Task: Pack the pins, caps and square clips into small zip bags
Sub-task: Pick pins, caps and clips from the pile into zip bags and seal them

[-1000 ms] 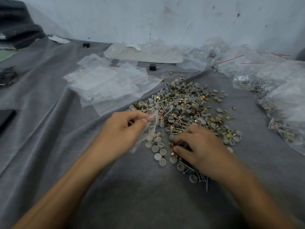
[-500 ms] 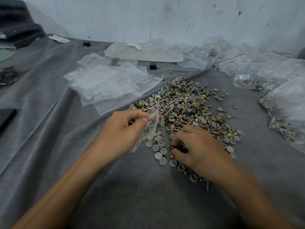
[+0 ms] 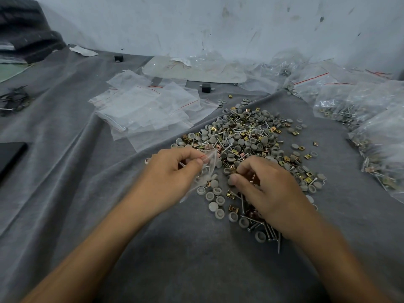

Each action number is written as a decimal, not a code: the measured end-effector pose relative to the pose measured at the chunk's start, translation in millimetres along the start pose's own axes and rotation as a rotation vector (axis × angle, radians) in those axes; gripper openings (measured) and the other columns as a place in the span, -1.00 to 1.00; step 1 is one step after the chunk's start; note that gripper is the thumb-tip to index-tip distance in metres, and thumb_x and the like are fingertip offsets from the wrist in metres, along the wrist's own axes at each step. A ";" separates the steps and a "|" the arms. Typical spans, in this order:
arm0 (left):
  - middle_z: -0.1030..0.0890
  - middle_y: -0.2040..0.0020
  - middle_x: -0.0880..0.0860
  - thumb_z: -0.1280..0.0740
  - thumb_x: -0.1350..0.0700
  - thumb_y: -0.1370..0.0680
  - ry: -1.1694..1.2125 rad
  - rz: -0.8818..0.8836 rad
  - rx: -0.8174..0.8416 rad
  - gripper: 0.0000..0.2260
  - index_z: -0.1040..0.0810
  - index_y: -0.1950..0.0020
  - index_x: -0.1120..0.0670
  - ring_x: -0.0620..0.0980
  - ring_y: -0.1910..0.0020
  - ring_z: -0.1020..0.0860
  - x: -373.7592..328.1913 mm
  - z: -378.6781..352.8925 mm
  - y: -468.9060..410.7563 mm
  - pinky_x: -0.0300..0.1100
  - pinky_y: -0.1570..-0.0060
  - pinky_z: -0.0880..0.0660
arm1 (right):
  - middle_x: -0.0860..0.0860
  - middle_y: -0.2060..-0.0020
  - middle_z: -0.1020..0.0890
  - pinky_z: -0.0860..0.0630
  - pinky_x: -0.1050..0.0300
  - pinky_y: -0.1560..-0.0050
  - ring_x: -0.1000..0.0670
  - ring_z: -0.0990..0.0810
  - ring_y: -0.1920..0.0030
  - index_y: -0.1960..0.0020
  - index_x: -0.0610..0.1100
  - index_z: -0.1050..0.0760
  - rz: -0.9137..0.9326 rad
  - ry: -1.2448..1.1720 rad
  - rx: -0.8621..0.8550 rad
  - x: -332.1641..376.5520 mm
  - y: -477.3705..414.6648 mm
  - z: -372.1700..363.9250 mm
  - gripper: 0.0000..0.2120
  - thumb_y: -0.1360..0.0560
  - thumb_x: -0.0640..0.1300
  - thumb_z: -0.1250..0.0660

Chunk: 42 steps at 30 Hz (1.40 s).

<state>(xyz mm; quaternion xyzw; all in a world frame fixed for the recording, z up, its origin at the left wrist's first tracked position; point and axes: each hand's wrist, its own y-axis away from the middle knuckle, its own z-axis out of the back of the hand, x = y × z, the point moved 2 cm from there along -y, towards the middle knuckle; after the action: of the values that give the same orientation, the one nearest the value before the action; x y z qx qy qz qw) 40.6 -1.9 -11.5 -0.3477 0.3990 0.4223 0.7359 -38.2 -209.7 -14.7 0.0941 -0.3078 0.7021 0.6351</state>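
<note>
Zip bag (image 3: 208,164) pinched in left grip (image 3: 172,173), right grip (image 3: 269,189) pinching square clips (image 3: 233,171)

- 2 hands: left hand (image 3: 172,171), right hand (image 3: 269,189)
- 1 zip bag (image 3: 207,169) in hand
- 2 black blocks (image 3: 206,87)
- 1 pile of caps (image 3: 241,142), pins (image 3: 270,231) and square clips (image 3: 231,194), too many to count
- 1 heap of empty bags (image 3: 144,110)

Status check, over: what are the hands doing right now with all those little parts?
Left hand pinches a small bag. Right hand curled over the pile, picking at square clips; grip unclear. Spare bags lie behind, out of the way.
</note>
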 end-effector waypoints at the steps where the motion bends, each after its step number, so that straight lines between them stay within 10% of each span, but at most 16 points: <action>1: -0.56 0.38 -0.18 -0.35 0.12 -0.63 -0.006 -0.002 0.014 -0.83 -0.71 0.02 -0.09 -0.16 0.41 -0.48 -0.6 -2.4 0.5 -0.13 0.33 -0.45 | 0.21 0.18 -0.55 -0.39 0.22 0.18 0.17 -0.50 0.08 0.06 0.11 -0.46 0.014 -0.046 -0.018 2.6 0.2 -0.3 -0.86 -0.59 0.15 -0.27; 10: -0.61 0.27 -0.13 -0.35 0.09 -0.63 -0.025 -0.010 0.078 -0.86 -0.69 -0.05 -0.10 0.11 0.36 -0.62 -6.1 -10.0 4.5 0.20 0.27 -0.62 | 0.11 0.30 -0.57 -0.42 0.22 0.31 0.04 -0.56 0.27 0.07 0.02 -0.56 0.090 -0.263 -0.024 19.8 2.0 -9.7 -0.82 -0.62 0.08 -0.28; 21: -0.57 0.40 -0.15 -0.35 0.16 -0.63 0.062 0.004 0.020 -0.80 -0.70 0.04 -0.11 -0.20 0.49 -0.49 -2.2 1.5 0.8 -0.32 0.47 -0.46 | 0.23 0.08 -0.44 -0.43 0.08 -0.08 0.09 -0.37 -0.07 0.02 0.13 -0.60 0.020 0.182 0.187 -4.7 3.1 -6.4 -0.90 -0.53 0.11 -0.36; 34: -0.56 0.39 -0.12 -0.35 0.16 -0.63 0.046 0.007 0.029 -0.82 -0.69 0.03 -0.09 -0.17 0.49 -0.51 -2.4 1.0 1.5 -0.27 0.43 -0.47 | 0.14 0.06 -0.47 -0.39 0.05 -0.14 0.01 -0.41 -0.05 -0.16 0.05 -0.62 0.034 0.343 0.185 3.8 0.3 -7.7 -0.73 -0.63 0.09 -0.20; 42: -0.59 0.33 -0.09 -0.34 0.13 -0.64 0.022 0.017 0.066 -0.85 -0.69 0.00 -0.08 -0.16 0.46 -0.55 -4.9 -2.9 3.9 -0.23 0.41 -0.51 | 0.17 0.12 -0.49 -0.34 0.37 0.12 0.15 -0.49 0.07 0.06 0.02 -0.52 -0.026 -0.071 -0.105 5.5 -0.7 7.7 -0.79 -0.61 0.09 -0.19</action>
<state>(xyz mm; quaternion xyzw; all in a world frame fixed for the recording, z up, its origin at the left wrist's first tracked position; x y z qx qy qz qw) 34.7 -4.6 -9.2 -0.3248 0.4237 0.4111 0.7389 -40.5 -209.3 -5.5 0.0893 -0.3654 0.6729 0.6370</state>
